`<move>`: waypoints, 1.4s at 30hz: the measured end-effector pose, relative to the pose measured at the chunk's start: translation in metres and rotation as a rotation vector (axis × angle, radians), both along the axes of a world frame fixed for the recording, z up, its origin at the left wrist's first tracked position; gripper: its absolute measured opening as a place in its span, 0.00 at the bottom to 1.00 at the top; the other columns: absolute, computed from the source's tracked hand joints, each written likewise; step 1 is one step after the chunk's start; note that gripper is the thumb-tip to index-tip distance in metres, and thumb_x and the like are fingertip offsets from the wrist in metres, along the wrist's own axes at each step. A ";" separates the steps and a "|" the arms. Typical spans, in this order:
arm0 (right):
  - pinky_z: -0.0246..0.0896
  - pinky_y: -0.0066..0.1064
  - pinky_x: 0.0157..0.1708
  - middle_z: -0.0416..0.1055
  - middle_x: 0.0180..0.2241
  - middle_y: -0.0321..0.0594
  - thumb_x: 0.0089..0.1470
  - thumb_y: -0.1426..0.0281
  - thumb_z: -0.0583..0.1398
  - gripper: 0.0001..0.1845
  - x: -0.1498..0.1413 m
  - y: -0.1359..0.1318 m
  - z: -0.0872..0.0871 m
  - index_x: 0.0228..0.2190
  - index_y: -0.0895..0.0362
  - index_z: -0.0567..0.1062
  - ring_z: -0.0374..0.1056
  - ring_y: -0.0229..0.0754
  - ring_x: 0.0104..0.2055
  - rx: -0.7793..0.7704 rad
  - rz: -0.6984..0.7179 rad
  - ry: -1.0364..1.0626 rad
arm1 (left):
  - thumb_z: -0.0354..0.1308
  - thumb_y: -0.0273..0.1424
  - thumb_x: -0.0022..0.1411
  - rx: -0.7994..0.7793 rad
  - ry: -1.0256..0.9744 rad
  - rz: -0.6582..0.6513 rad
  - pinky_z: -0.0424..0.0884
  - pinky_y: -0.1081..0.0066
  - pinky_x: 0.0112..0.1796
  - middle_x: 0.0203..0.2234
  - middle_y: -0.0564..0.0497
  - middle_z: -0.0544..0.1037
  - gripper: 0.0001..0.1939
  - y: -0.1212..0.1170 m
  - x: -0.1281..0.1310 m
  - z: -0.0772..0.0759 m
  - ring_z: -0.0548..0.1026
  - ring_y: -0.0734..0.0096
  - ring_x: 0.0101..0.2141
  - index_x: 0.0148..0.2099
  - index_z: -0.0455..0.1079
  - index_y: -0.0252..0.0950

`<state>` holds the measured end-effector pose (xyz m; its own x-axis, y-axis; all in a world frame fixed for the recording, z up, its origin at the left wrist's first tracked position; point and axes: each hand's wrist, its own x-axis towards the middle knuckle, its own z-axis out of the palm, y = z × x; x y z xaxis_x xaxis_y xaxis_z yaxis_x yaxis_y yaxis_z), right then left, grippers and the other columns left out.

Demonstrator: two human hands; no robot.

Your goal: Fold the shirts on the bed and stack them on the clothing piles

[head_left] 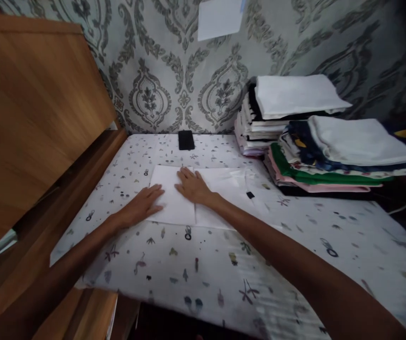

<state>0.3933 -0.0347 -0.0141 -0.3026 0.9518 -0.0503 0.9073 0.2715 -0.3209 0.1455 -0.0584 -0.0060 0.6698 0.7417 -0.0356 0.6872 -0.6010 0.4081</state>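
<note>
A white folded cloth (224, 186) lies flat on the table, which is covered with a patterned white sheet (224, 264). My left hand (142, 205) rests palm down on the cloth's near left corner, fingers stretched out. My right hand (192, 185) lies flat on the cloth a little further in, fingers spread toward its far edge. Neither hand holds anything. A small dark tag (250, 194) shows on the cloth's right part.
Two stacks of folded clothes (295, 123) stand at the back right, each topped with white cloth. A black phone (186, 140) lies by the patterned wall. A wooden cabinet (29, 118) rises along the left. A white paper (220, 18) hangs on the wall.
</note>
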 end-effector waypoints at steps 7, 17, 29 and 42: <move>0.31 0.52 0.68 0.44 0.70 0.58 0.66 0.60 0.47 0.32 -0.026 -0.035 0.005 0.65 0.66 0.57 0.35 0.55 0.73 0.083 0.108 0.064 | 0.55 0.45 0.63 0.106 -0.096 0.192 0.70 0.60 0.47 0.46 0.45 0.73 0.20 -0.057 -0.025 0.019 0.72 0.56 0.48 0.53 0.65 0.40; 0.34 0.52 0.68 0.48 0.69 0.55 0.68 0.57 0.48 0.30 -0.041 -0.057 -0.006 0.63 0.60 0.61 0.40 0.56 0.72 0.114 0.190 0.032 | 0.47 0.25 0.59 0.252 0.023 0.371 0.68 0.61 0.40 0.30 0.49 0.74 0.07 -0.080 -0.006 -0.003 0.72 0.60 0.34 0.38 0.64 0.40; 0.40 0.49 0.68 0.50 0.68 0.54 0.67 0.59 0.48 0.29 -0.031 -0.056 -0.012 0.63 0.61 0.62 0.42 0.53 0.71 0.158 0.078 0.447 | 0.53 0.43 0.59 -0.147 -0.319 0.506 0.70 0.66 0.32 0.34 0.50 0.75 0.16 -0.059 -0.017 0.014 0.74 0.63 0.35 0.44 0.66 0.39; 0.57 0.38 0.61 0.65 0.61 0.46 0.60 0.56 0.56 0.24 -0.007 -0.028 -0.028 0.52 0.54 0.72 0.62 0.45 0.62 -0.150 -0.563 1.745 | 0.72 0.37 0.32 -0.738 -0.573 0.764 0.60 0.76 0.18 0.17 0.56 0.71 0.23 0.008 0.037 0.047 0.67 0.75 0.18 0.31 0.70 0.33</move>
